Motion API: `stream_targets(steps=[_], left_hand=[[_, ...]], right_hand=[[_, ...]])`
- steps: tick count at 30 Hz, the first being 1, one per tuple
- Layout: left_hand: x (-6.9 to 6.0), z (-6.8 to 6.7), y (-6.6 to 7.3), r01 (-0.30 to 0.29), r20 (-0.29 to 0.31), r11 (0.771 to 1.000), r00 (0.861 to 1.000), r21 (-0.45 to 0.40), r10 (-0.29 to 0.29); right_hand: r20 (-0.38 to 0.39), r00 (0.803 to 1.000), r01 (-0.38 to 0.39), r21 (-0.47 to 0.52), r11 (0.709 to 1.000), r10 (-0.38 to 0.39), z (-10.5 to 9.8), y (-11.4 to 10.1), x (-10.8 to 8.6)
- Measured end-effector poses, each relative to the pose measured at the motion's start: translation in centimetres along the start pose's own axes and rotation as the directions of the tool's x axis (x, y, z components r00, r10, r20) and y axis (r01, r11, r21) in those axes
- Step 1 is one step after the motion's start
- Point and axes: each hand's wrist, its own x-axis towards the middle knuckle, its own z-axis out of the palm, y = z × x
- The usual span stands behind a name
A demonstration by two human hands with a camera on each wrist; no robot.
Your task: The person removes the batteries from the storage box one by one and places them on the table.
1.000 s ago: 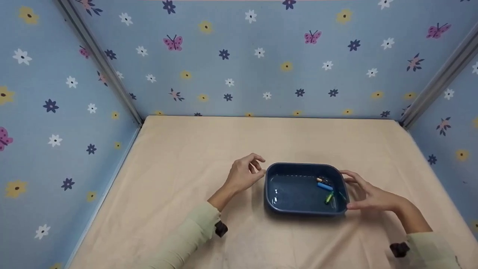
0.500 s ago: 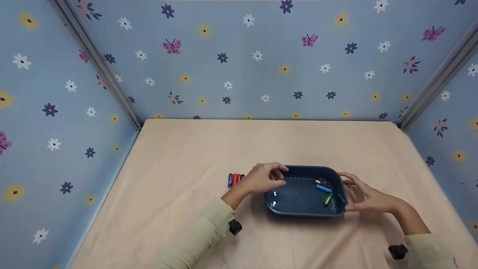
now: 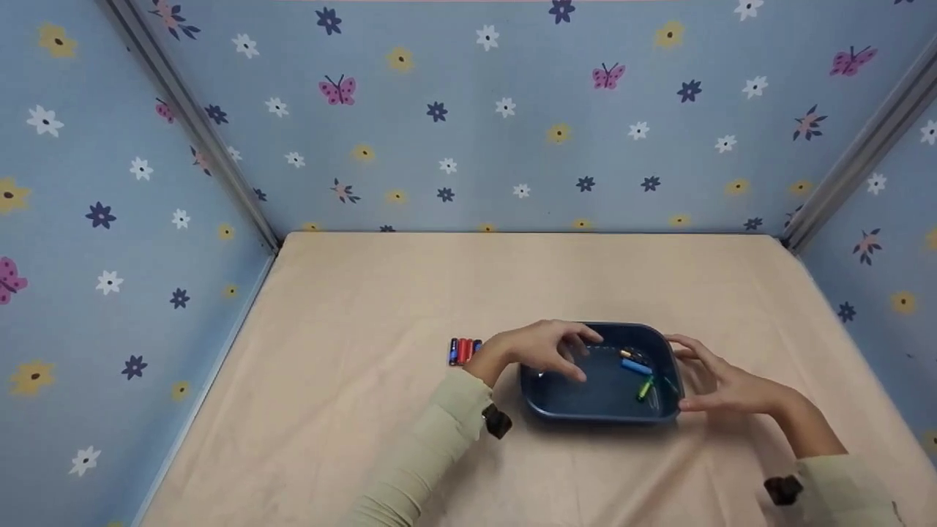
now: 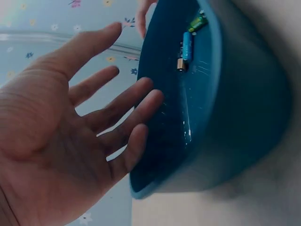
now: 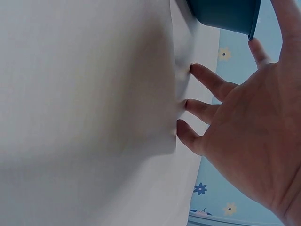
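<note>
Batteries [image 3: 465,351] beside blue bin [image 3: 600,419], partly hidden by left hand [image 3: 542,345] (fingers [image 4: 148,104] apart); right hand [image 3: 739,388], spread, touches bin

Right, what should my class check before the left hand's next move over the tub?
1. Left hand free: ok, open and holding nothing.
2. Right hand touching the blue tub: ok, a fingertip meets the rim.
3. Blue battery and green battery inside: ok, towards the right end.
4. Left fingertips touching a battery: not ok, they're apart.
5. Total batteries in the row outside: cannot tell, left arm hides part.
</note>
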Motion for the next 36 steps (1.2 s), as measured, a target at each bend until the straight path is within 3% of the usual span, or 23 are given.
stream_targets(steps=[6,15,28,36], left_hand=[[2.2,0.2,-0.1,-0.045,0.042,0.997,0.998,-0.068,0.047],[5.2,0.8,-0.2,-0.064,0.029,0.995,0.997,-0.072,0.066],[7.6,2.4,-1.7,-0.004,0.05,0.986,0.999,-0.165,0.012],[9.0,3.3,-0.9,0.034,0.073,0.984,0.997,-0.176,-0.022]], right_hand=[[0.014,1.0,-0.014,0.006,1.0,0.014,-0.1,-0.2,0.1],[0.008,1.0,0.006,-0.02,1.0,-0.006,-0.2,-0.2,0.0],[0.006,1.0,0.007,-0.02,1.0,-0.007,-0.1,-0.1,0.2],[0.011,1.0,0.007,-0.014,1.0,-0.007,0.0,0.2,0.1]])
